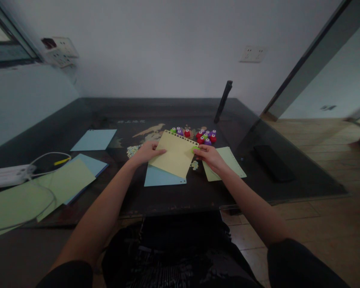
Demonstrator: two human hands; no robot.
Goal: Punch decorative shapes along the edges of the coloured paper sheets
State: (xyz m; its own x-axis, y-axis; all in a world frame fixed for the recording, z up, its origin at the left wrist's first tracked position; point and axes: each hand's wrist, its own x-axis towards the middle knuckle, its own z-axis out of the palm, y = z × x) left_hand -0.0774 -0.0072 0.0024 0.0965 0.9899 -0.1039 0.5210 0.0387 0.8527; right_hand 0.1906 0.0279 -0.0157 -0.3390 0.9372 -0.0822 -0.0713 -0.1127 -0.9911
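Observation:
A pale yellow sheet of paper (174, 154) with a row of holes along its upper edge is tilted above the table. My left hand (147, 153) pinches its left edge, thumb on top. At its upper right corner, my right hand (209, 157) is closed on a small green paper punch (195, 149), mostly covered by the fingers. Partly under the yellow sheet lies a light blue sheet (163, 178) with a few holes at its corner. Small paper cut-outs (195, 165) lie by the right hand, and a larger pile of cut-outs (132, 151) is beside the left.
Several red, purple and green punches (206, 137) stand behind the sheet. Pale yellow sheets (226, 163) lie right, near a black flat case (272, 163). Left are a blue sheet (94, 140), green sheets (63, 182) and a white power strip (9, 176) with cable. A dark stick (223, 102) stands upright behind.

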